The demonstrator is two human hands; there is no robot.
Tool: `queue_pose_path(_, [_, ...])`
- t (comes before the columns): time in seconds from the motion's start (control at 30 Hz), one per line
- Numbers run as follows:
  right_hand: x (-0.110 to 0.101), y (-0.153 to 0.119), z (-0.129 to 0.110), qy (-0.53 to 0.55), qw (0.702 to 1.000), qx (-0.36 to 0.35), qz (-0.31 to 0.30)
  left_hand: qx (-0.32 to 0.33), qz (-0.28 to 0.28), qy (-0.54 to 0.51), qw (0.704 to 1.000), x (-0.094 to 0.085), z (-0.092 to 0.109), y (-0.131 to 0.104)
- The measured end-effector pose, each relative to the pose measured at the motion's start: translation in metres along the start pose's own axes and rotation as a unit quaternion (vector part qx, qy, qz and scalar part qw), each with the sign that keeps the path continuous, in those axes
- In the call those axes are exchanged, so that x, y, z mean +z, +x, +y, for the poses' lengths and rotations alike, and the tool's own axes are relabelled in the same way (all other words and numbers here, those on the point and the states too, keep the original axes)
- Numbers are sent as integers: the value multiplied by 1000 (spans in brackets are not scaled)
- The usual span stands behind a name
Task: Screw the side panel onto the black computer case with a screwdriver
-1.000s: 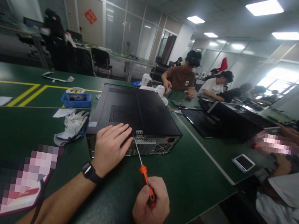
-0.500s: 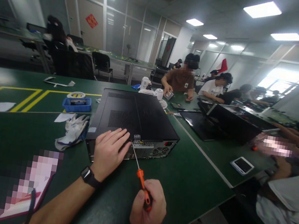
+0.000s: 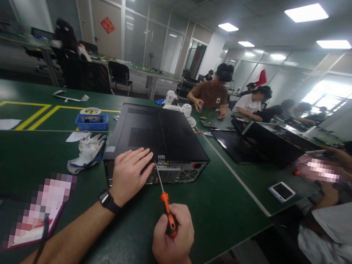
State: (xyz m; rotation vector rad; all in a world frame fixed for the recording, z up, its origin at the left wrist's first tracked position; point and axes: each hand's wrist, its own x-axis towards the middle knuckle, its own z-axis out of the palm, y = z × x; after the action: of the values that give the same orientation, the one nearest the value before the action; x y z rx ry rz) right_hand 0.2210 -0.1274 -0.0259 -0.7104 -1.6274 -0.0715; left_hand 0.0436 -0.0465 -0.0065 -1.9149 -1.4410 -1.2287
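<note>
Black computer case (image 3: 175, 138): one unit, flat on the green tabletop (image 3: 236, 196), with a perforated top panel and one round fan grille (image 3: 188, 176) at the rear. Screwdriver (image 3: 167, 211): one, orange-and-black handle, slim metal shaft, tip at the case's rear edge. Right hand (image 3: 176, 238): fingers wrapped around the handle. Left hand (image 3: 130, 176): fingers extended on the case edge. Alongside: one blue tray (image 3: 92, 126).

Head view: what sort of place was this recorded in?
Probably a shared electronics workroom or training room. A black computer case lies on a green table, the right hand holds an orange screwdriver at its edge, and several other people are at work nearby.
</note>
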Motion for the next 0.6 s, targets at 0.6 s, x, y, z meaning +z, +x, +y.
queue_pose_path(0.6, [-10, 0, 7, 22, 999, 2, -50, -6, -12, 1, 1000, -1, 2, 2])
